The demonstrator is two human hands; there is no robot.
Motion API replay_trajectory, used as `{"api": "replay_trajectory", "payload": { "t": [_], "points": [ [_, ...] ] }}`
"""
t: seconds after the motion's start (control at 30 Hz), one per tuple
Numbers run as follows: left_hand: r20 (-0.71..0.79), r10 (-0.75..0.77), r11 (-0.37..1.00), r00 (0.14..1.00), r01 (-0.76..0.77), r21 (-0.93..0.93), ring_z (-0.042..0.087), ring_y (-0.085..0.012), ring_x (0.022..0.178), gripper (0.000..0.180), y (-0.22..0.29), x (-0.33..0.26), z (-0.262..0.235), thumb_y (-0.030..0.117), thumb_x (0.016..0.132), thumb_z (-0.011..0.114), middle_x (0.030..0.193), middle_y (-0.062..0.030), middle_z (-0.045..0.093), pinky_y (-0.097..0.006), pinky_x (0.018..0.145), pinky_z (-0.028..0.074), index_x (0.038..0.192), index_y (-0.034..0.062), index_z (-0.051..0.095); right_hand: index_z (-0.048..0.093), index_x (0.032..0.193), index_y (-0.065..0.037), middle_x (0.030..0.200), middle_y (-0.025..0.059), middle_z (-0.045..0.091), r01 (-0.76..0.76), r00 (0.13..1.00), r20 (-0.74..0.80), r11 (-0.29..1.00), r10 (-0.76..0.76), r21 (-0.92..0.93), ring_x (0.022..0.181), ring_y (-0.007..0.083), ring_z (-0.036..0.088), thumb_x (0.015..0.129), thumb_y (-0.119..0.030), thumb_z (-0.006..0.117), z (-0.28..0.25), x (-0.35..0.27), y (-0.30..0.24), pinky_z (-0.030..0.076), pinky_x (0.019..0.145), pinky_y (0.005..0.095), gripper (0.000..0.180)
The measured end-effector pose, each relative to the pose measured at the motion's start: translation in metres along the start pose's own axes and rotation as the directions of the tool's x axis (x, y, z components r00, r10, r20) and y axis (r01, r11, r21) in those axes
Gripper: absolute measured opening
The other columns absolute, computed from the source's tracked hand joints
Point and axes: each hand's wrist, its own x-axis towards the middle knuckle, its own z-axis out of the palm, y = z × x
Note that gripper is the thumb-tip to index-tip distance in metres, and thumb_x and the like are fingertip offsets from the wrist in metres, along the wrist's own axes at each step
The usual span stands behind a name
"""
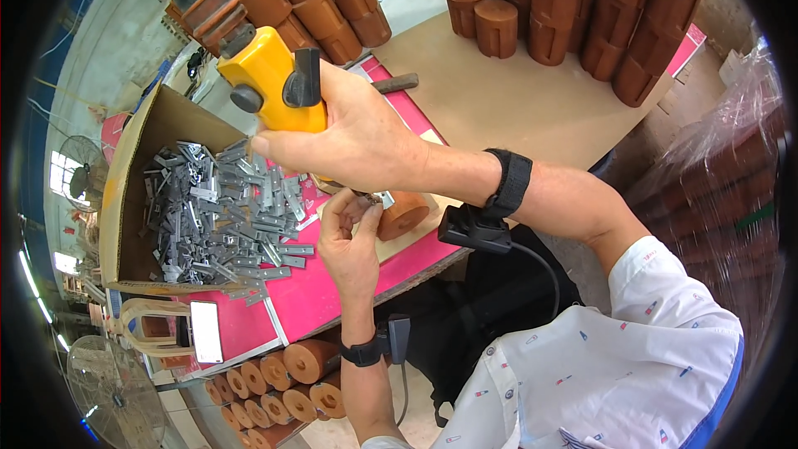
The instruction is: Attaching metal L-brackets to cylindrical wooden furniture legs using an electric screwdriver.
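Note:
My right hand (357,129) is wrapped round a yellow power tool (270,75) with black knobs and a dark ribbed upper end. The tool's lower end is mostly hidden behind that hand. Just below it, my left hand (349,237) has thumb and fingers pinched together over small dark bits, too small to name. Beside its fingertips lies a brown cylindrical block (405,218) on a pale board, with a small shiny metal piece (386,199) against it. To the left, many grey metal brackets (216,208) spill from a tipped cardboard box (129,224) onto the pink tabletop (320,303).
Stacks of brown cylinders (553,12) stand on a tan board (474,100) at the back. A dark bar-like handle (395,83) lies on the table. A phone (206,333) sits near the left corner. More cylinders (312,362) are stacked below. Wrapped goods (715,191) stand right.

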Motion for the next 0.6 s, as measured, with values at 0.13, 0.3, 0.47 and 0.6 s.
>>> {"api": "replay_trajectory", "payload": {
  "t": [0.13, 0.3, 0.47, 0.6],
  "points": [
    [-0.020, 0.005, 1.000, 1.000, -0.005, 0.021, 0.062, -0.0123, 0.092, 0.032, 0.002, 0.002, 0.002, -0.006, 0.083, 0.066, 0.099, -0.0068, 0.065, -0.026, 0.083, 0.049, 0.113, -0.0008, 0.058, 0.052, 0.102, 0.004, 0.082, 0.0150, 0.063, 0.020, 1.000, -0.004, 1.000, -0.020, -0.016, 0.075, 0.0219, 0.062, 0.073, -0.021, 0.072, 0.001, 0.000, 0.002, 0.049, 0.072, 0.0340, 0.043],
    [-0.028, 0.043, 0.986, 0.999, -0.038, 0.160, 0.063, -0.0141, 0.090, 0.029, 0.003, 0.009, 0.004, -0.005, 0.081, 0.068, 0.094, -0.0069, 0.067, -0.028, 0.082, 0.049, 0.108, -0.0009, 0.061, 0.054, 0.106, -0.001, 0.083, 0.0020, 0.061, 0.085, 0.996, 0.000, 0.995, -0.085, -0.050, 0.069, 0.0066, 0.057, 0.078, -0.016, 0.075, -0.001, 0.002, 0.014, 0.049, 0.061, 0.0235, 0.038],
    [0.021, 0.035, 0.949, 0.999, -0.040, 0.313, 0.062, -0.0134, 0.092, 0.026, 0.011, 0.014, 0.002, -0.006, 0.080, 0.066, 0.096, -0.0077, 0.067, -0.028, 0.084, 0.048, 0.105, -0.0016, 0.062, 0.054, 0.106, 0.000, 0.083, 0.0027, 0.061, 0.104, 0.994, -0.008, 0.988, -0.106, -0.113, 0.070, 0.0072, 0.057, 0.078, -0.017, 0.075, -0.003, 0.002, 0.023, 0.049, 0.063, 0.0241, 0.039],
    [0.039, 0.010, 0.926, 0.999, -0.025, 0.378, 0.062, -0.0134, 0.089, 0.025, 0.012, 0.017, 0.003, -0.005, 0.079, 0.066, 0.093, -0.0082, 0.068, -0.028, 0.082, 0.048, 0.104, -0.0020, 0.063, 0.054, 0.106, 0.000, 0.082, 0.0037, 0.061, 0.147, 0.989, -0.012, 0.976, -0.151, -0.158, 0.072, 0.0086, 0.058, 0.077, -0.018, 0.075, -0.004, 0.002, 0.032, 0.049, 0.066, 0.0253, 0.040]
  ]
}}
